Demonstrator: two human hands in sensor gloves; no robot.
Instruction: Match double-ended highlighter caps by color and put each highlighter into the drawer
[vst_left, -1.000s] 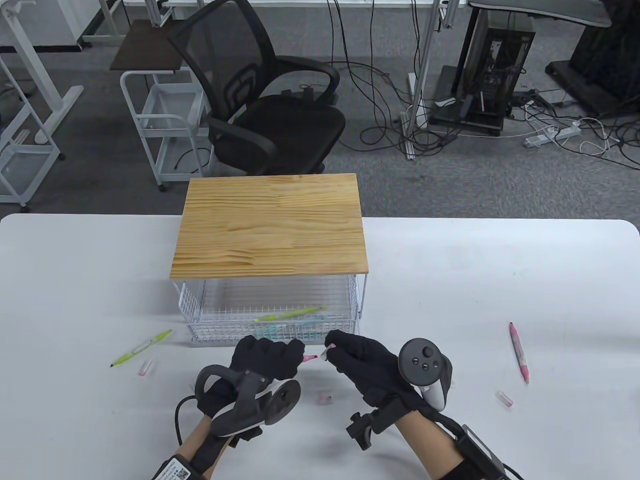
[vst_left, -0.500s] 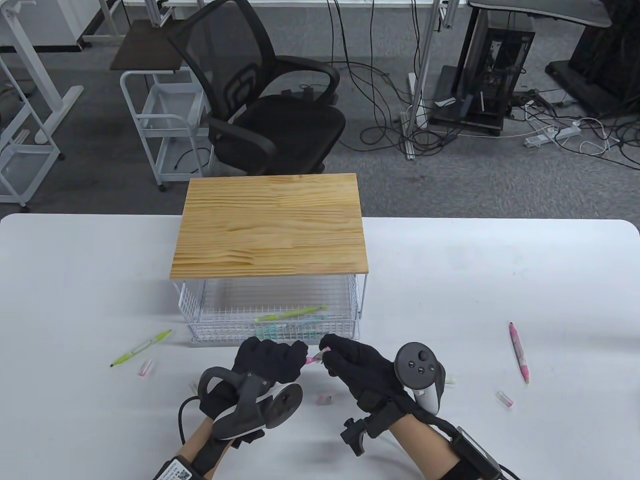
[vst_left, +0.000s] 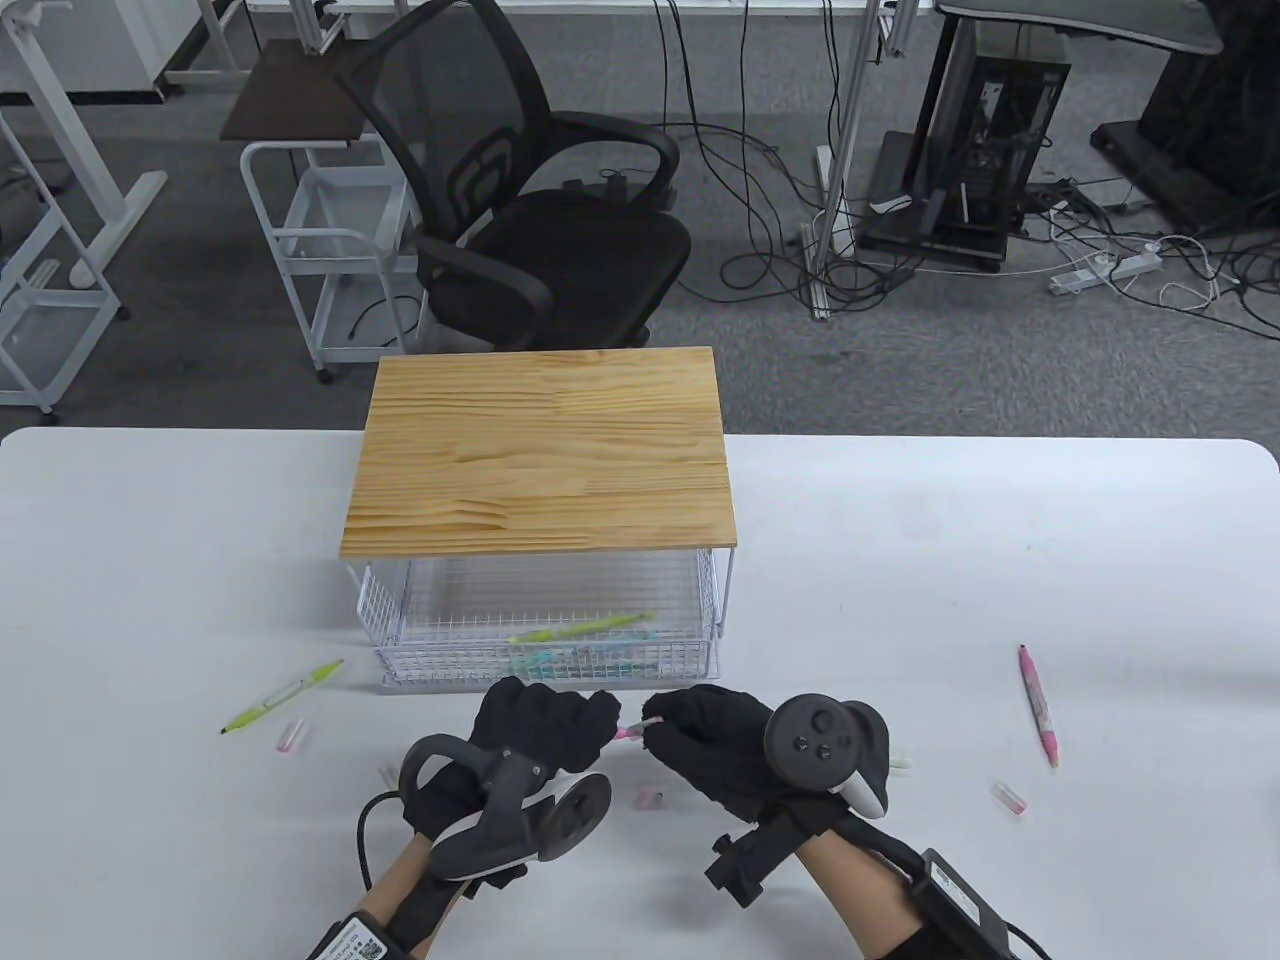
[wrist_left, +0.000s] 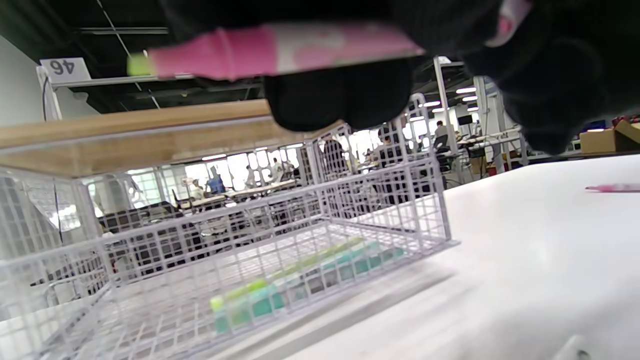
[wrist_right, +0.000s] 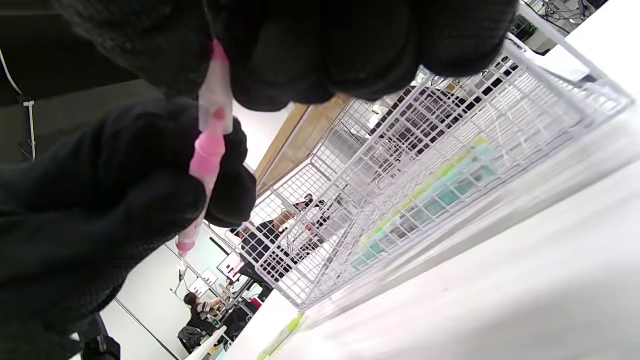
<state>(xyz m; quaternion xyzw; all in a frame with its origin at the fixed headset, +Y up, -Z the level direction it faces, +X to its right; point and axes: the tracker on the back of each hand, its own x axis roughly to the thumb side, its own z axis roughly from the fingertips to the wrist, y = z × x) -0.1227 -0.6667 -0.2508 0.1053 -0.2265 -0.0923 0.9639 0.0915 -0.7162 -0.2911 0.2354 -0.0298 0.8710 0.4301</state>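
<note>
My left hand (vst_left: 545, 722) grips a pink highlighter (wrist_left: 280, 50) just in front of the wire drawer (vst_left: 545, 665). My right hand (vst_left: 690, 730) pinches a clear pink cap (wrist_right: 216, 102) seated over the highlighter's tip (wrist_right: 206, 150). The two hands meet at the pink tip (vst_left: 630, 731). Green and teal highlighters (vst_left: 580, 630) lie inside the drawer. A green highlighter (vst_left: 282, 696) lies on the table at left, with a pink cap (vst_left: 291, 736) beside it. A pink highlighter (vst_left: 1039, 705) lies at right, near another cap (vst_left: 1009, 797).
The drawer sits pulled out under a wooden top (vst_left: 540, 450). A loose pink cap (vst_left: 649, 797) lies on the white table (vst_left: 1000, 560) between my wrists. A black office chair (vst_left: 530, 200) stands beyond the table's far edge.
My right hand has moved left and closed the gap to my left hand, bringing the clear cap onto the highlighter's pink tip. Both hands have sunk slightly toward me.
</note>
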